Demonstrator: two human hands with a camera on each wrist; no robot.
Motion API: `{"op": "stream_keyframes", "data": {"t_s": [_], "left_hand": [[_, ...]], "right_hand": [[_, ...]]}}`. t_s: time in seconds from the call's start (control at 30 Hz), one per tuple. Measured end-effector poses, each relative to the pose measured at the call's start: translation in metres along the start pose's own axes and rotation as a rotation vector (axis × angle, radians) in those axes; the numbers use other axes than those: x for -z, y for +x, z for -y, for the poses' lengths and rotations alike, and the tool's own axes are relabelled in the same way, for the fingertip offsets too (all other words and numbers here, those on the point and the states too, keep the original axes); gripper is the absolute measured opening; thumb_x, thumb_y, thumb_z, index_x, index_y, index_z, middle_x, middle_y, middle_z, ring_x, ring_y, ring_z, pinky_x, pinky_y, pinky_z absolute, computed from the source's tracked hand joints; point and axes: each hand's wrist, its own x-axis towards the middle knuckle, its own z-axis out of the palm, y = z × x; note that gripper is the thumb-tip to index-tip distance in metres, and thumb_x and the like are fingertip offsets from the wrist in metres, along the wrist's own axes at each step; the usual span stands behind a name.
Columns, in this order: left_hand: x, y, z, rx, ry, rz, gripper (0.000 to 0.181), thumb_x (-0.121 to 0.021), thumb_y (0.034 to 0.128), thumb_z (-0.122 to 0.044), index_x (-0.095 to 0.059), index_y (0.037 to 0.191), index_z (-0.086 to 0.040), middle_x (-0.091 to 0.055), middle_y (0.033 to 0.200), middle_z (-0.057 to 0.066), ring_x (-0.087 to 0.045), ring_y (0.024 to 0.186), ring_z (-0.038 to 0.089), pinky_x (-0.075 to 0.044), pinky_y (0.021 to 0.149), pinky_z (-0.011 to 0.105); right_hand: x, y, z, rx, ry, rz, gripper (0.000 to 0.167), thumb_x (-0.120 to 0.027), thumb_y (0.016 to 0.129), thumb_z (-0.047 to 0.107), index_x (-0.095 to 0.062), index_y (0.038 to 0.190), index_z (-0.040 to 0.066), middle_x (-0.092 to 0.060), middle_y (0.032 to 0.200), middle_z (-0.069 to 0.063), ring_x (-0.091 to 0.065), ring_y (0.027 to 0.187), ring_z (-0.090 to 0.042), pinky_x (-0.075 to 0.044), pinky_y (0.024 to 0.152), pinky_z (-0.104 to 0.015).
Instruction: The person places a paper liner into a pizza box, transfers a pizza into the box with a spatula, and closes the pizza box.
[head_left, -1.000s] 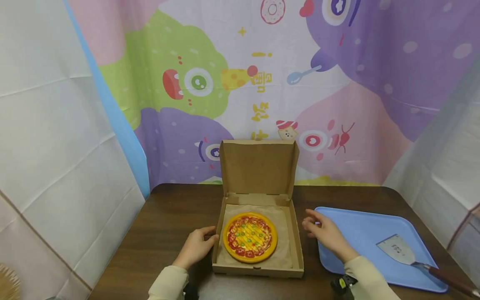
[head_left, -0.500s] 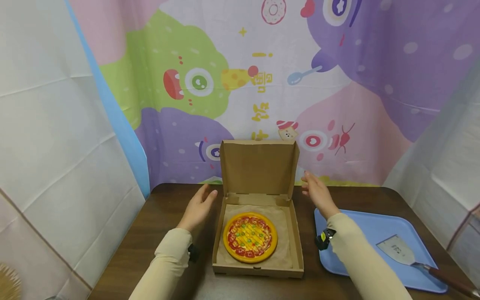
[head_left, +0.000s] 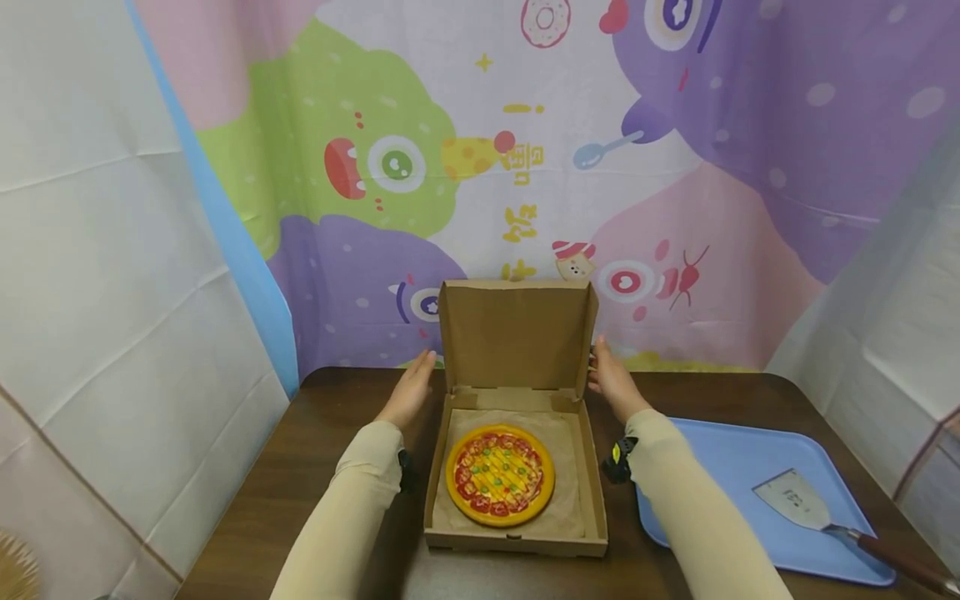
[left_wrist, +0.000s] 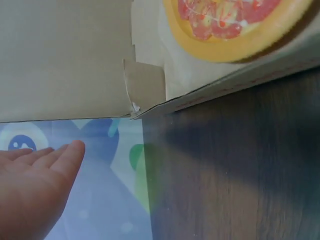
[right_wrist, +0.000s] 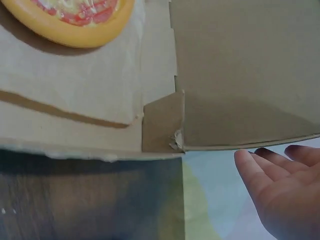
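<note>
A cardboard pizza box (head_left: 517,543) lies on the table with its lid (head_left: 517,337) standing up at the back. Inside, on brown paper (head_left: 567,467), is a toy-like pizza (head_left: 500,475) with a yellow rim. My left hand (head_left: 408,392) is just left of the lid, fingers extended; the left wrist view shows that hand (left_wrist: 37,185) apart from the lid's edge. At the lid's right edge is my right hand (head_left: 615,379). In the right wrist view its fingertips (right_wrist: 243,156) come up to that edge, some passing behind it; contact is unclear.
A blue tray (head_left: 720,467) sits to the right, partly under my right sleeve. On it rests a pizza spatula (head_left: 795,498), its dark handle reaching past the tray's edge. The wooden table (head_left: 300,467) ends at a cartoon-printed curtain (head_left: 360,283) behind the box.
Both hands have moved forward from beside the box's base, then inward to the two sides of the upright lid. Box, pizza, tray and spatula have stayed in place.
</note>
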Motion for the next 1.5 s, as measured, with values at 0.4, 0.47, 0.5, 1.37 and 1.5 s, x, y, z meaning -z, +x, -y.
{"op": "stream_keyframes", "data": {"t_s": [0.4, 0.47, 0.5, 1.37, 1.5], "left_hand": [[-0.012, 0.003, -0.003, 0.008, -0.109, 0.043, 0.069, -0.029, 0.1069, -0.041, -0.015, 0.153, 0.008, -0.016, 0.160, 0.027, -0.023, 0.146, 0.044, -0.028, 0.117, 0.054], [-0.013, 0.003, -0.003, 0.000, -0.116, 0.052, 0.069, -0.029, 0.1068, -0.041, -0.015, 0.153, 0.008, -0.017, 0.160, 0.027, -0.023, 0.146, 0.044, -0.028, 0.117, 0.055], [-0.014, 0.003, -0.004, -0.004, -0.118, 0.057, 0.069, -0.029, 0.1069, -0.041, -0.015, 0.153, 0.008, -0.017, 0.160, 0.027, -0.023, 0.146, 0.044, -0.028, 0.117, 0.055], [-0.011, -0.014, -0.012, -0.017, -0.207, 0.087, 0.059, -0.026, 0.1085, -0.030, -0.020, 0.151, 0.009, -0.022, 0.157, 0.030, -0.026, 0.145, 0.044, -0.027, 0.118, 0.052], [-0.010, -0.021, -0.009, -0.040, -0.196, 0.102, 0.061, -0.027, 0.1082, -0.033, -0.019, 0.152, 0.009, -0.023, 0.157, 0.030, -0.027, 0.144, 0.044, -0.027, 0.118, 0.053]], "right_hand": [[-0.004, -0.002, 0.000, -0.037, 0.004, 0.040, 0.079, -0.008, 0.103, 0.055, -0.009, 0.155, -0.004, -0.016, 0.159, -0.032, -0.025, 0.144, -0.048, -0.029, 0.117, -0.053], [-0.004, -0.002, -0.001, -0.038, 0.013, 0.048, 0.078, -0.008, 0.103, 0.054, -0.009, 0.155, -0.004, -0.016, 0.158, -0.033, -0.025, 0.144, -0.048, -0.028, 0.117, -0.053], [-0.004, -0.002, -0.001, -0.038, 0.017, 0.049, 0.077, -0.008, 0.103, 0.053, -0.009, 0.155, -0.004, -0.016, 0.157, -0.034, -0.024, 0.144, -0.049, -0.028, 0.117, -0.053], [0.000, -0.024, 0.001, 0.045, 0.039, 0.099, 0.075, -0.013, 0.105, 0.050, -0.009, 0.154, -0.007, -0.019, 0.154, -0.038, -0.028, 0.141, -0.052, -0.029, 0.116, -0.055], [0.001, -0.032, -0.003, 0.067, 0.038, 0.113, 0.076, -0.013, 0.105, 0.050, -0.009, 0.154, -0.008, -0.020, 0.155, -0.037, -0.028, 0.141, -0.051, -0.029, 0.116, -0.054]]}}
